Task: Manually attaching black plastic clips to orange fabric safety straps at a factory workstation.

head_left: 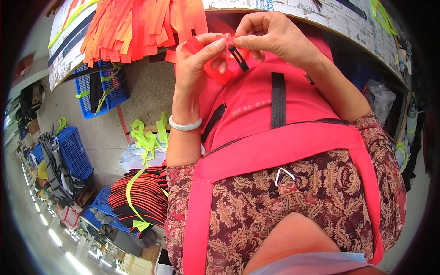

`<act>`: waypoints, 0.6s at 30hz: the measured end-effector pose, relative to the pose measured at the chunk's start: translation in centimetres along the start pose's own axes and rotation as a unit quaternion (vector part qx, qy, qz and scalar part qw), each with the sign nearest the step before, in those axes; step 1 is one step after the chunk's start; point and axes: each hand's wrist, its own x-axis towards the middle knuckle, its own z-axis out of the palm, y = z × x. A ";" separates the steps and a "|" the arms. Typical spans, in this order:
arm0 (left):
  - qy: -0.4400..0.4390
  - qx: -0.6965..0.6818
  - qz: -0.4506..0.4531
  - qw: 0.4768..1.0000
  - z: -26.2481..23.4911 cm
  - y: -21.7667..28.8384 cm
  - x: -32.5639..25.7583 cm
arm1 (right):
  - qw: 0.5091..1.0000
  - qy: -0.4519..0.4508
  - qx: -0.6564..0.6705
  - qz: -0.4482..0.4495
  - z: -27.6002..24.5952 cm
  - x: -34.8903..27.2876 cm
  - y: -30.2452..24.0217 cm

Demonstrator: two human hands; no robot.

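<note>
My left hand pinches a folded red-orange strap piece between thumb and fingers; a pale bangle circles that wrist. My right hand grips the same strap at its top, where a small black strip hangs down. Both hands meet just above a pink-red garment with black webbing bands that lies across my lap and the table edge.
A bunch of orange straps hangs over the table edge at upper left. Blue crates stand on the floor to the left. A bundle of striped black-and-red pieces tied with yellow-green tape lies below them.
</note>
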 end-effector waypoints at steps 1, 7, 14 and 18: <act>0.000 0.000 0.000 1.000 0.0 0.1 0.0 | 1.000 0.000 0.000 0.000 -0.1 0.0 -0.1; -0.031 0.021 -0.010 0.999 -0.2 0.3 -0.1 | 0.995 -0.043 0.066 0.065 -0.6 0.5 0.1; 0.000 0.088 0.045 0.995 0.5 -0.7 -0.5 | 0.998 0.019 0.016 -0.060 0.2 0.4 1.7; 0.002 0.103 0.059 0.993 0.2 -1.0 -0.6 | 0.993 0.046 -0.011 -0.110 0.4 0.3 1.6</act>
